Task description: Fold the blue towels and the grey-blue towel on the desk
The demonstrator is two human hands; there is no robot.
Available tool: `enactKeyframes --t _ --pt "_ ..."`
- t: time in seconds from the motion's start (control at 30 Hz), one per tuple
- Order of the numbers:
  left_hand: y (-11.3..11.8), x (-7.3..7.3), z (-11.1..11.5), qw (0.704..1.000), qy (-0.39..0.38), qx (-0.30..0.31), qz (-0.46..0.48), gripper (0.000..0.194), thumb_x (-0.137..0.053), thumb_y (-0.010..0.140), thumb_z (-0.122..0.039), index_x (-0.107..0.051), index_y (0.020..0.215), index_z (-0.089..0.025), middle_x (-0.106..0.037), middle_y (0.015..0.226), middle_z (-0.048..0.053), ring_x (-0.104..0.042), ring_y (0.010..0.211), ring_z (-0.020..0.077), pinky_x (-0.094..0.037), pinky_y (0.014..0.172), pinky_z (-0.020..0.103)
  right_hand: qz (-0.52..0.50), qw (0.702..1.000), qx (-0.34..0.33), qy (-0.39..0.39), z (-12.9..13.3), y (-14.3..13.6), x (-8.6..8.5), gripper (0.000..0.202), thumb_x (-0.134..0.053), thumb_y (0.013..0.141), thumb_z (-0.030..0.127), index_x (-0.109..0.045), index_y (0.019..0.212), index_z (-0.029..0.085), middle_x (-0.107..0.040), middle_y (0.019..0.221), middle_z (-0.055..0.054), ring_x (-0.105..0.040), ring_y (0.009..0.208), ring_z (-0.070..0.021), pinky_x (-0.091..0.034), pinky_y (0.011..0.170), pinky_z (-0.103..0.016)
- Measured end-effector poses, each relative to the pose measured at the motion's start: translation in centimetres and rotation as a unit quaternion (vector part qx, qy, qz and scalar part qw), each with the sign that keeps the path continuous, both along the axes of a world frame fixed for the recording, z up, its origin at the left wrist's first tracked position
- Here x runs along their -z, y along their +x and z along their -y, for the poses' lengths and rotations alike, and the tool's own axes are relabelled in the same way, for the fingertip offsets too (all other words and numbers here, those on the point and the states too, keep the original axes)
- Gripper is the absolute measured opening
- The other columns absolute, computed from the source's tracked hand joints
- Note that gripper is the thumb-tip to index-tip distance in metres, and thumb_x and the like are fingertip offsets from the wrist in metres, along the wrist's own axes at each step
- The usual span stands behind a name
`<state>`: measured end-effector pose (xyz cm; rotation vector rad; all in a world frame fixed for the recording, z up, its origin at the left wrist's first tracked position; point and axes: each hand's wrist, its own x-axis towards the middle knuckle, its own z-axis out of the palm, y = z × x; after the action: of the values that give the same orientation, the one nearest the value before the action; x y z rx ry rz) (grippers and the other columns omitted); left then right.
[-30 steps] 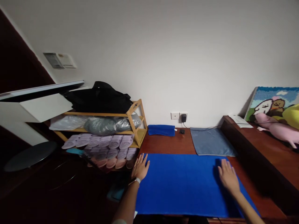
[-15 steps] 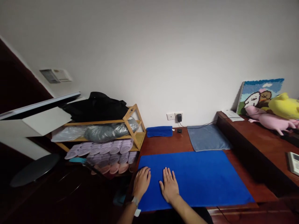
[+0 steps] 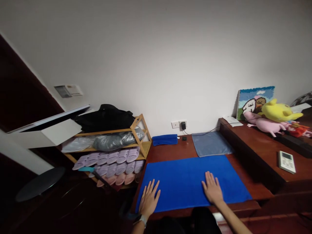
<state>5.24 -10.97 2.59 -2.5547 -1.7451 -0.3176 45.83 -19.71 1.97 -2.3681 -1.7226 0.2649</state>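
A blue towel (image 3: 180, 182) lies spread flat on the reddish-brown table (image 3: 170, 151). On its left end rests my left hand (image 3: 149, 198), fingers spread and palm down, with a watch on the wrist. My right hand (image 3: 213, 188) is laid flat on the towel right of its middle, fingers apart. Neither hand holds anything. Behind the towel, a folded blue cloth (image 3: 165, 139) lies near the wall, and a grey-blue towel (image 3: 211, 143) is spread farther right.
At the left stands a wooden rack (image 3: 143, 143) with slippers (image 3: 112, 156) and a black bag (image 3: 107, 117). A black plug (image 3: 183, 125) sits in the wall socket. On the raised surface at right are plush toys (image 3: 275, 110), a picture (image 3: 254, 100) and a white remote-like device (image 3: 287, 162).
My right hand has slid right across the towel, away from my left hand. My left hand stays at the left end, its fingers more spread. The view has turned slightly right.
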Motion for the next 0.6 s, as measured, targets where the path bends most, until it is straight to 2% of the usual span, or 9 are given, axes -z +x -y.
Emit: enactKeyframes --t 0.07,0.13,0.2,0.27,0.33,0.43,0.5,0.6 --pt "0.1 0.0 0.0 1.000 0.004 -0.002 0.001 0.054 -0.035 0.106 -0.048 -0.034 0.158 -0.038 -0.036 0.167 0.001 -0.032 0.154 0.0255 -0.027 0.124 0.051 0.028 0.997 0.065 0.001 1.7 6.7 1.1 0.082 -0.018 0.095 0.052 -0.029 0.160 0.005 -0.027 0.167 -0.013 -0.020 0.156 -0.0304 -0.015 0.128 -0.051" --pt "0.2 -0.1 0.1 1.000 0.002 -0.006 0.002 0.053 -0.036 0.105 -0.048 -0.035 0.158 -0.039 -0.036 0.167 0.001 -0.033 0.153 0.0251 -0.027 0.124 0.051 0.030 0.994 0.107 0.006 3.2 12.0 2.2 0.084 -0.016 0.091 0.056 -0.035 0.160 0.011 -0.035 0.165 -0.011 -0.023 0.155 -0.0326 -0.020 0.126 -0.053" --pt "0.3 -0.3 0.1 1.000 -0.005 -0.012 0.001 0.053 -0.037 0.105 -0.047 -0.036 0.157 -0.039 -0.036 0.167 0.000 -0.033 0.153 0.0246 -0.027 0.125 0.050 0.020 0.993 0.118 0.021 4.2 15.5 3.2 0.086 -0.013 0.088 0.062 -0.040 0.159 0.020 -0.042 0.162 -0.008 -0.026 0.154 -0.0340 -0.021 0.125 -0.054" --pt "0.4 -0.6 0.2 1.000 -0.011 -0.015 0.001 0.053 -0.038 0.105 -0.046 -0.037 0.157 -0.039 -0.036 0.167 0.000 -0.033 0.153 0.0243 -0.027 0.125 0.050 0.008 0.992 0.116 0.042 4.7 17.0 4.0 0.089 -0.010 0.085 0.068 -0.041 0.158 0.028 -0.047 0.159 -0.005 -0.028 0.153 -0.0350 -0.021 0.124 -0.055" --pt "0.4 -0.8 0.3 1.000 -0.012 -0.017 0.000 0.053 -0.038 0.105 -0.046 -0.037 0.157 -0.039 -0.036 0.166 0.000 -0.033 0.153 0.0240 -0.027 0.125 0.051 0.008 0.990 0.129 0.063 4.6 16.9 4.3 0.094 -0.006 0.082 0.073 -0.039 0.159 0.030 -0.051 0.156 -0.004 -0.030 0.152 -0.0373 -0.019 0.124 -0.058" --pt "0.3 -0.8 0.5 1.000 -0.007 -0.017 0.000 0.053 -0.037 0.105 -0.045 -0.036 0.158 -0.039 -0.037 0.166 0.000 -0.033 0.153 0.0235 -0.027 0.126 0.050 0.020 0.985 0.144 0.096 3.3 14.1 3.8 0.096 -0.003 0.082 0.075 -0.038 0.159 0.030 -0.053 0.154 -0.007 -0.031 0.151 -0.0400 -0.018 0.124 -0.060" --pt "0.2 -0.7 0.5 1.000 -0.005 -0.017 -0.001 0.053 -0.037 0.105 -0.045 -0.035 0.158 -0.039 -0.036 0.166 0.000 -0.032 0.153 0.0235 -0.028 0.126 0.050 0.019 0.988 0.108 0.111 2.0 10.7 2.5 0.093 -0.002 0.085 0.073 -0.037 0.160 0.029 -0.050 0.157 -0.006 -0.029 0.153 -0.0376 -0.017 0.125 -0.057" --pt "0.1 -0.6 0.4 1.000 -0.008 -0.016 -0.003 0.053 -0.036 0.105 -0.047 -0.034 0.158 -0.040 -0.036 0.166 -0.001 -0.031 0.154 0.0237 -0.028 0.126 0.051 -0.006 0.995 0.001 0.098 -0.5 3.7 -0.4 0.087 -0.002 0.094 0.065 -0.035 0.161 0.021 -0.040 0.163 -0.005 -0.025 0.155 -0.0316 -0.019 0.127 -0.052"
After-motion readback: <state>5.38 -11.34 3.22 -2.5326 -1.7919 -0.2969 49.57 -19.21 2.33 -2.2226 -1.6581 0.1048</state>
